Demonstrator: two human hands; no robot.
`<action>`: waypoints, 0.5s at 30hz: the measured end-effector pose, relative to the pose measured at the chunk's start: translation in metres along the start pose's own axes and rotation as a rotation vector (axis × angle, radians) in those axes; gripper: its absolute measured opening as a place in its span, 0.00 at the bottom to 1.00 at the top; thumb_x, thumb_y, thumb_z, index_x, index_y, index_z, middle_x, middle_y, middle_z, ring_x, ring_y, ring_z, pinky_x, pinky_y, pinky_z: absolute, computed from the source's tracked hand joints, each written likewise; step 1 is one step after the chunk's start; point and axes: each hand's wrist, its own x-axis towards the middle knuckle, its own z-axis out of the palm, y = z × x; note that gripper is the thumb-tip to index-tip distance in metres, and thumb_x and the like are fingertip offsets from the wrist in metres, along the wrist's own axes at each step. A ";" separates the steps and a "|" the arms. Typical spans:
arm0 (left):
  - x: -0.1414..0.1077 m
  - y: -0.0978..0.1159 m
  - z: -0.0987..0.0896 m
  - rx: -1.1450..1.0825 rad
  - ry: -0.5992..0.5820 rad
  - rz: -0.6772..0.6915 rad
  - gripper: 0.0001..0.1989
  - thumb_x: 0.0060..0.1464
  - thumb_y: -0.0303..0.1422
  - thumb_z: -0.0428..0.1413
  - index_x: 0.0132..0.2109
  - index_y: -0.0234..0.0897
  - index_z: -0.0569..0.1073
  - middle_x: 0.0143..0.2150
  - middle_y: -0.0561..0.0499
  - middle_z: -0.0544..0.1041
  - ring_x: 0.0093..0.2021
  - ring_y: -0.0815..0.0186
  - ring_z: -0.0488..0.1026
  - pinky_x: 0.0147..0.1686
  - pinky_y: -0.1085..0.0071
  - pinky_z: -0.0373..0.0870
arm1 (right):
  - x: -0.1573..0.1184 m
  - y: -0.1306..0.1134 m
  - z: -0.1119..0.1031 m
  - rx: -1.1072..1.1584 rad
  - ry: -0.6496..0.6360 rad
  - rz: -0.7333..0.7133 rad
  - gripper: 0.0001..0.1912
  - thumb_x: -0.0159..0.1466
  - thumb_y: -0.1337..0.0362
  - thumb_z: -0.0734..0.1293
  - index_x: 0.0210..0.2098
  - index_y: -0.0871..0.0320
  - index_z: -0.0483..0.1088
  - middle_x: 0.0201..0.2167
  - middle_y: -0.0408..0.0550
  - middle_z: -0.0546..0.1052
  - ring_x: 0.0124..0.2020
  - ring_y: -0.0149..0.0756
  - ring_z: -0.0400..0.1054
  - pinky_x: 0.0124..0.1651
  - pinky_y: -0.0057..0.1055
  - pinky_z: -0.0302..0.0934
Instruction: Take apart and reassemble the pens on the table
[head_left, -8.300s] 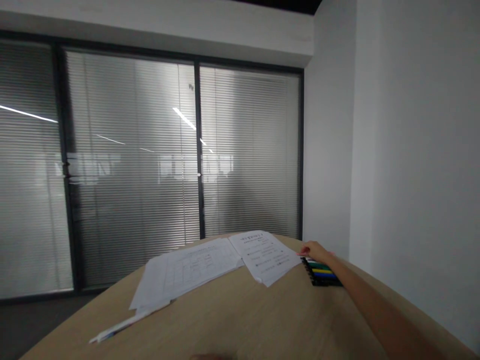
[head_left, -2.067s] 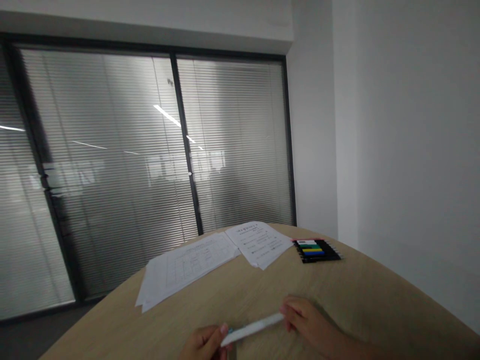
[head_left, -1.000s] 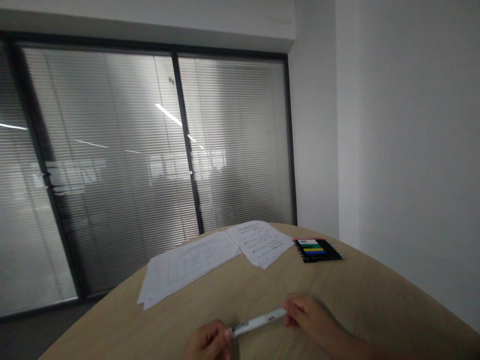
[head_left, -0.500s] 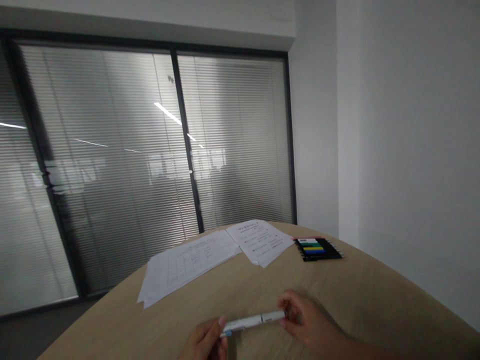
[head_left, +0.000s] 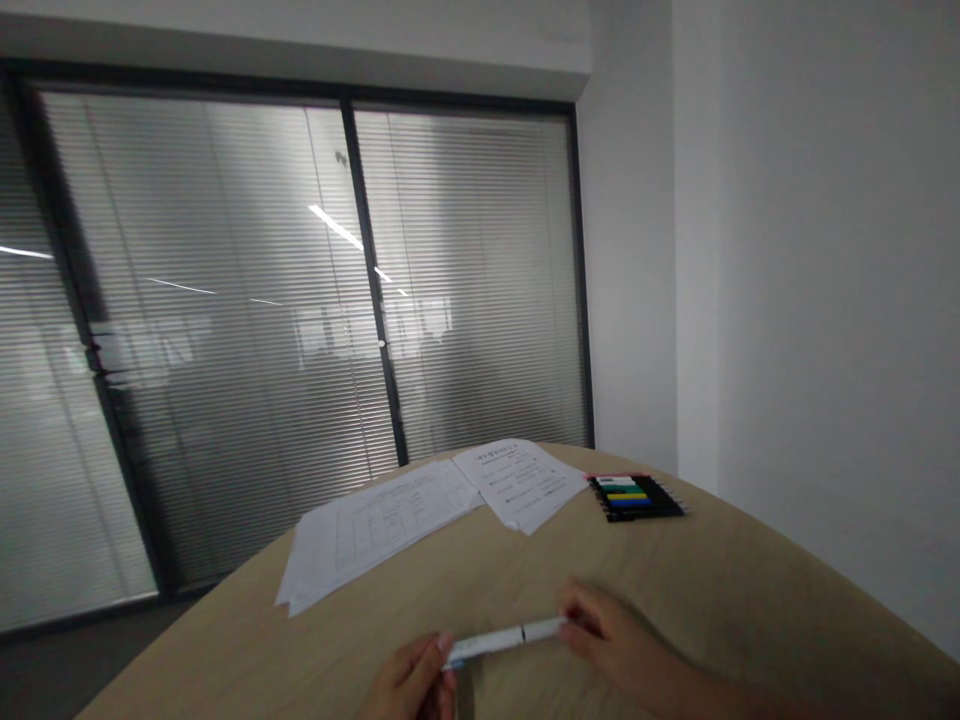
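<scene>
A slim white pen (head_left: 495, 642) with a dark ring around its barrel is stretched between my two hands, low over the table. Its left end sits between the thumb and fingers of my left hand (head_left: 416, 675), where a small bluish part shows. At the other end, the fingers of my right hand (head_left: 600, 630) are closed around the tip, which they hide. The pen tilts slightly up toward the right.
Printed sheets (head_left: 375, 535) lie at the left on the round wooden table (head_left: 360, 640), with more printed paper (head_left: 517, 485) beside them. A flat row of black pens with coloured labels (head_left: 636, 497) lies farther right. Behind stand glass panels with blinds (head_left: 225, 300).
The fingers of my right hand have closed further over the pen's right end and shifted slightly. My left hand, the papers and the row of pens look the same.
</scene>
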 end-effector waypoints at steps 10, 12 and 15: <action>0.003 -0.003 0.001 0.027 0.016 0.006 0.29 0.35 0.62 0.49 0.21 0.38 0.62 0.09 0.58 0.66 0.08 0.76 0.53 0.11 0.77 0.47 | 0.002 0.001 -0.001 -0.044 -0.025 -0.099 0.18 0.62 0.59 0.53 0.21 0.57 0.63 0.26 0.44 0.66 0.32 0.33 0.62 0.38 0.30 0.56; 0.004 -0.004 0.000 0.036 0.014 0.015 0.29 0.35 0.62 0.48 0.21 0.38 0.62 0.09 0.58 0.67 0.08 0.76 0.54 0.11 0.78 0.48 | 0.003 -0.001 -0.002 -0.084 -0.015 -0.086 0.16 0.61 0.61 0.54 0.20 0.57 0.62 0.26 0.43 0.66 0.31 0.32 0.61 0.37 0.29 0.56; 0.005 -0.004 -0.002 0.037 0.004 0.009 0.29 0.35 0.63 0.48 0.21 0.38 0.62 0.09 0.58 0.67 0.09 0.76 0.55 0.11 0.78 0.49 | 0.003 -0.001 -0.001 -0.052 0.019 -0.051 0.06 0.57 0.66 0.60 0.24 0.57 0.62 0.26 0.41 0.65 0.29 0.31 0.60 0.33 0.27 0.55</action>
